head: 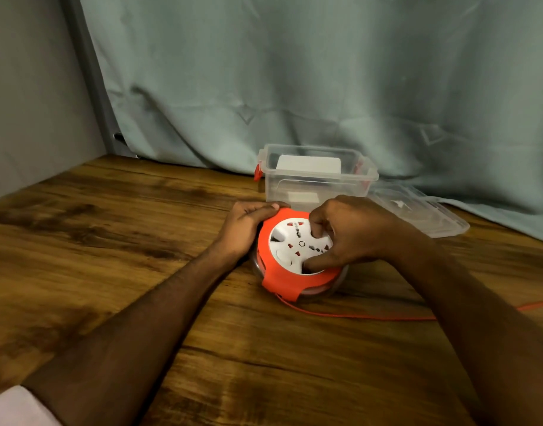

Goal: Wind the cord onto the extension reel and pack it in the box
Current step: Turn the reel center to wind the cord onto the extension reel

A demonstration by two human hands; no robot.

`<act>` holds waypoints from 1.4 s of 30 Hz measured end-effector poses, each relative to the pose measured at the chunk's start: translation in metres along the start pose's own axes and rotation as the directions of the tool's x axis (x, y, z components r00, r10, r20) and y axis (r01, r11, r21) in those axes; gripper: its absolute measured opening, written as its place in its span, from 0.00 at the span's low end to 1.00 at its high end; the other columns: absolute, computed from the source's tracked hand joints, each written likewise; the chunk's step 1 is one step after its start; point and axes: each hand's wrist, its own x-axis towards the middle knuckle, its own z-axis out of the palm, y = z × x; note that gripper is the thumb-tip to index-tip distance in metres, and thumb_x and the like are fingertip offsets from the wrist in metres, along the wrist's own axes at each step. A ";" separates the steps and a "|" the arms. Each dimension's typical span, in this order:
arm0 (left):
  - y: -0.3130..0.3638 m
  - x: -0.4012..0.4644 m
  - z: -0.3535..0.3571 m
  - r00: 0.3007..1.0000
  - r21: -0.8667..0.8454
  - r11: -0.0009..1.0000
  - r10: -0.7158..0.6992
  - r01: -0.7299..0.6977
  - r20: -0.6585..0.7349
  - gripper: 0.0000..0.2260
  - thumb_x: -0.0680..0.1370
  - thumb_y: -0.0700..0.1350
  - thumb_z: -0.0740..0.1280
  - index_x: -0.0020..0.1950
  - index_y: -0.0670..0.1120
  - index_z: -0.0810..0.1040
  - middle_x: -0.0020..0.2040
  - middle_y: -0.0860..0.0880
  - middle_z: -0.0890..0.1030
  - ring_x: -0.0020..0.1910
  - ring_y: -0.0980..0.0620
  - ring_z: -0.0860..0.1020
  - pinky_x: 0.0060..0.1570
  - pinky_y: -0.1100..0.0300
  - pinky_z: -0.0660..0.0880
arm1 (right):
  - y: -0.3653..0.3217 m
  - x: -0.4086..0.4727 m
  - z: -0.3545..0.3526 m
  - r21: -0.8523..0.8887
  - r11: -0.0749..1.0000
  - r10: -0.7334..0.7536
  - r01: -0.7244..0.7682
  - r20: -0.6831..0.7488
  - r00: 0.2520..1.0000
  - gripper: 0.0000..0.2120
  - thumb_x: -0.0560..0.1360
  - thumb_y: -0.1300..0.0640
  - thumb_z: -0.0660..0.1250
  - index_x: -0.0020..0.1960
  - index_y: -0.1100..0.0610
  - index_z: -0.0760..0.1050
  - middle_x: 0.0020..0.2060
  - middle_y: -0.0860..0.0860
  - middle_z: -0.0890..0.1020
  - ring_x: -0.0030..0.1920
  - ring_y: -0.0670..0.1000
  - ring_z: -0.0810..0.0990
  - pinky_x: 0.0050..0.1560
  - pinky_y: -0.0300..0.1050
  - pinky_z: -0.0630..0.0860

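Observation:
An orange extension reel (282,281) with a white socket face (290,241) lies flat on the wooden table (110,241). My left hand (248,226) clasps the reel's left rim. My right hand (350,232) rests on top, with fingers pressed into the white centre. A thin orange cord (356,316) leaves the reel's front and runs right across the table, passing under my right forearm. Just behind the reel stands a clear plastic box (319,179) with red latches, open at the top.
The box's clear lid (418,213) lies on the table to the right of the box. A grey-green curtain (295,87) hangs close behind. A grey wall (33,103) borders the table's left side.

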 end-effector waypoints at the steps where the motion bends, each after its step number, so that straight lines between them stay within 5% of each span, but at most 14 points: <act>1: 0.000 0.000 0.000 1.000 0.004 1.000 0.000 0.000 0.000 0.11 0.82 0.36 0.65 0.58 0.33 0.84 0.54 0.29 0.84 0.49 0.40 0.83 0.51 0.54 0.81 | -0.001 0.000 0.000 0.003 1.000 0.004 -0.004 0.003 1.000 0.24 0.59 0.29 0.75 0.37 0.47 0.72 0.35 0.41 0.74 0.38 0.44 0.73 0.35 0.43 0.65; 7: -0.002 0.001 0.001 1.000 0.010 1.000 0.000 0.000 0.003 0.10 0.81 0.36 0.65 0.57 0.33 0.84 0.52 0.31 0.85 0.48 0.41 0.84 0.55 0.50 0.81 | -0.009 0.003 0.003 0.012 1.000 0.013 -0.013 0.027 1.000 0.32 0.62 0.25 0.71 0.28 0.54 0.71 0.26 0.46 0.76 0.31 0.46 0.75 0.33 0.45 0.71; 12: -0.001 0.000 0.002 1.000 -0.007 1.000 -0.012 0.012 -0.024 0.11 0.81 0.34 0.65 0.58 0.31 0.83 0.54 0.28 0.83 0.51 0.38 0.82 0.59 0.45 0.79 | -0.019 0.002 0.002 0.000 1.000 0.008 -0.008 0.028 1.000 0.28 0.68 0.26 0.68 0.29 0.49 0.67 0.30 0.44 0.72 0.36 0.49 0.74 0.37 0.45 0.66; 17: 0.000 0.001 0.001 0.999 0.016 0.999 -0.033 0.033 -0.010 0.09 0.81 0.35 0.65 0.52 0.38 0.86 0.43 0.42 0.88 0.43 0.45 0.85 0.49 0.54 0.82 | -0.016 0.001 -0.001 0.017 1.000 0.014 -0.015 0.059 0.998 0.24 0.72 0.29 0.66 0.32 0.47 0.69 0.31 0.43 0.71 0.36 0.45 0.74 0.36 0.43 0.66; 20: 0.000 0.001 0.000 0.999 0.007 0.999 -0.034 0.034 -0.002 0.09 0.81 0.35 0.65 0.51 0.39 0.86 0.41 0.45 0.88 0.40 0.48 0.85 0.47 0.56 0.82 | -0.004 -0.002 -0.015 0.102 0.995 0.013 -0.021 0.072 0.997 0.10 0.70 0.42 0.75 0.46 0.45 0.78 0.30 0.43 0.75 0.35 0.42 0.74 0.35 0.42 0.67; 24: 0.002 0.000 0.000 0.999 0.009 1.000 -0.021 0.021 0.026 0.10 0.82 0.35 0.65 0.51 0.40 0.86 0.41 0.45 0.88 0.39 0.51 0.86 0.45 0.58 0.83 | 0.002 -0.002 -0.020 0.180 0.983 0.000 -0.028 0.154 0.988 0.23 0.71 0.52 0.77 0.62 0.37 0.76 0.30 0.32 0.76 0.33 0.35 0.74 0.34 0.37 0.67; 30: 0.001 0.000 0.000 0.999 0.034 0.999 -0.016 0.014 0.044 0.10 0.82 0.36 0.65 0.53 0.40 0.86 0.42 0.46 0.89 0.41 0.51 0.86 0.45 0.59 0.83 | 0.007 0.001 -0.009 0.106 0.994 0.002 -0.017 0.134 0.991 0.30 0.69 0.46 0.76 0.68 0.32 0.72 0.46 0.34 0.74 0.41 0.39 0.73 0.37 0.34 0.66; 33: 0.002 -0.001 0.001 1.000 0.038 0.999 -0.016 0.015 0.025 0.10 0.82 0.36 0.65 0.58 0.36 0.85 0.43 0.45 0.89 0.41 0.50 0.86 0.47 0.57 0.83 | 0.009 0.001 -0.008 0.074 0.997 0.024 -0.032 0.112 0.993 0.31 0.66 0.42 0.77 0.67 0.32 0.72 0.47 0.36 0.74 0.44 0.41 0.74 0.37 0.35 0.66; 37: 0.002 -0.001 0.000 1.000 0.014 1.000 -0.016 0.016 0.002 0.11 0.82 0.36 0.65 0.60 0.35 0.84 0.53 0.32 0.86 0.50 0.40 0.84 0.57 0.47 0.80 | 0.005 -0.001 -0.008 0.014 0.999 0.046 -0.047 0.070 0.997 0.31 0.62 0.36 0.77 0.64 0.34 0.75 0.50 0.37 0.74 0.48 0.43 0.73 0.38 0.35 0.65; 42: 0.001 0.000 -0.001 1.000 0.010 1.000 -0.013 0.013 -0.011 0.11 0.82 0.36 0.65 0.60 0.36 0.84 0.53 0.33 0.86 0.51 0.39 0.83 0.59 0.46 0.79 | -0.003 -0.003 -0.008 -0.040 0.998 0.058 -0.057 0.027 0.998 0.28 0.60 0.31 0.76 0.57 0.40 0.77 0.47 0.39 0.75 0.47 0.45 0.73 0.43 0.43 0.67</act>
